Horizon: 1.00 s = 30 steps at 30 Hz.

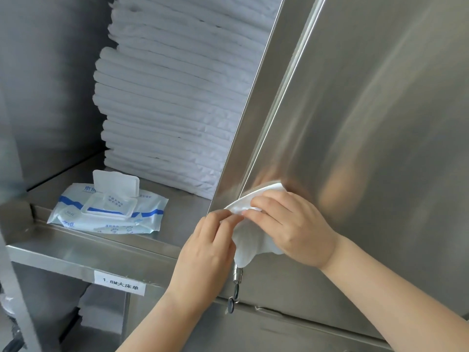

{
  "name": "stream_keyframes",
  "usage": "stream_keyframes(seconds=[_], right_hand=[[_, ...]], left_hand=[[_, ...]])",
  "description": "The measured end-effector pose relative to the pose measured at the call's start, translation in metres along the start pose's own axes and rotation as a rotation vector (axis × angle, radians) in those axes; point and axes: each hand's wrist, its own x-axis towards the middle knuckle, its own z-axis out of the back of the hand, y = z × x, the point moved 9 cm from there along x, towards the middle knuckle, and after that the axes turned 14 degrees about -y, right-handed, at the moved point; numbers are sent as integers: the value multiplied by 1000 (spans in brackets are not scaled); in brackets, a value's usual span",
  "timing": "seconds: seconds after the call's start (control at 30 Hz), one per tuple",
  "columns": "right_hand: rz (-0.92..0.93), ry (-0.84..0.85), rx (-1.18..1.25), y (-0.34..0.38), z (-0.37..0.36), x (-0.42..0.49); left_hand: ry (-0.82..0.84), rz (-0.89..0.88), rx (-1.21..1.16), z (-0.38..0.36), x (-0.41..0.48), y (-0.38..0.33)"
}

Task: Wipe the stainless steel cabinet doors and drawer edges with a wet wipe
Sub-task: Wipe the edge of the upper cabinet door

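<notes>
Right, both hands are on the wipe, low on the door near its left edge. My right hand curls its fingers over the wipe and presses the upper part flat to the steel. My left hand comes up from below and pinches the wipe's near corner between thumb and fingertips. The rest of the wipe hangs bunched between my palms, its tail just above the lock. A key with dark fobs dangles from that lock.

Over to the left, the pack lies flat on the shelf, lid flipped up, well apart from my hands. Behind it stands a tall stack of folded white linen. A label sits on the shelf's front lip.
</notes>
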Motion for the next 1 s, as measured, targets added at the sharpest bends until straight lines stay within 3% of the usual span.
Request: stream_keyframes(seconds=[0.13, 0.33, 0.63, 1.0], right_hand=[[-22, 129, -45, 8, -3, -12], [128, 326, -216, 12, -9, -26], [398, 334, -216, 2, -25, -3], [478, 432, -112, 37, -53, -17]], left_hand=[[22, 94, 7, -8, -8, 2], [2, 163, 88, -18, -25, -4], [-100, 413, 39, -37, -37, -17], [-149, 590, 172, -44, -68, -3]])
